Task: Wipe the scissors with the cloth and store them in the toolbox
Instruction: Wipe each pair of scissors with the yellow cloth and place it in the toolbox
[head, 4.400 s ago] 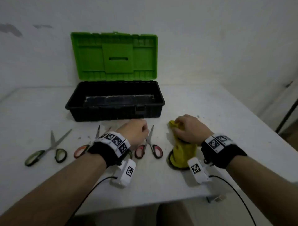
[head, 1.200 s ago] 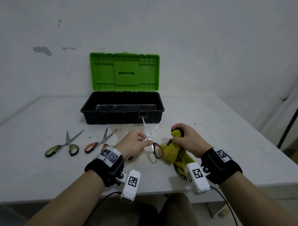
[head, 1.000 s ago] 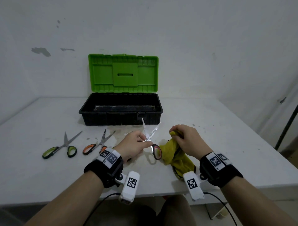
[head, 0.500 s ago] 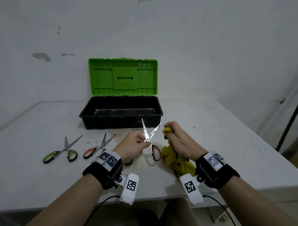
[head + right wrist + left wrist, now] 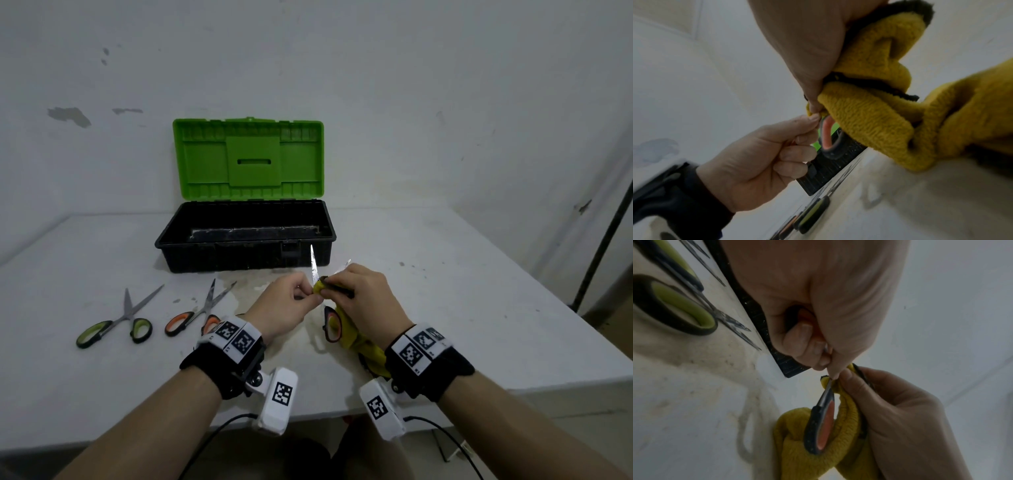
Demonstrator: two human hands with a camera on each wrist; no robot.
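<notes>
My left hand (image 5: 306, 297) holds the red-handled scissors (image 5: 331, 324) above the table, pinching them near the pivot. The blades (image 5: 313, 266) are spread and point up toward the toolbox. My right hand (image 5: 334, 287) grips the yellow cloth (image 5: 363, 346) and pinches a fold of it onto the right blade, whose tip pokes out above the knuckles. From the left wrist the red handle loop (image 5: 821, 426) hangs against the cloth (image 5: 797, 451). From the right wrist the cloth (image 5: 879, 113) is bunched under my thumb. The toolbox (image 5: 245, 255) stands open behind, with its green lid (image 5: 248, 159) upright.
Green-handled scissors (image 5: 114, 323) and orange-handled scissors (image 5: 197, 313) lie on the white table (image 5: 445, 291) to the left of my hands. The toolbox's black tub shows only a dusty floor. A dark pole (image 5: 603, 236) stands past the table's right edge.
My right hand has brought the cloth left and up to the scissors and now pinches it on one blade. My left hand keeps holding the scissors at about the same spot.
</notes>
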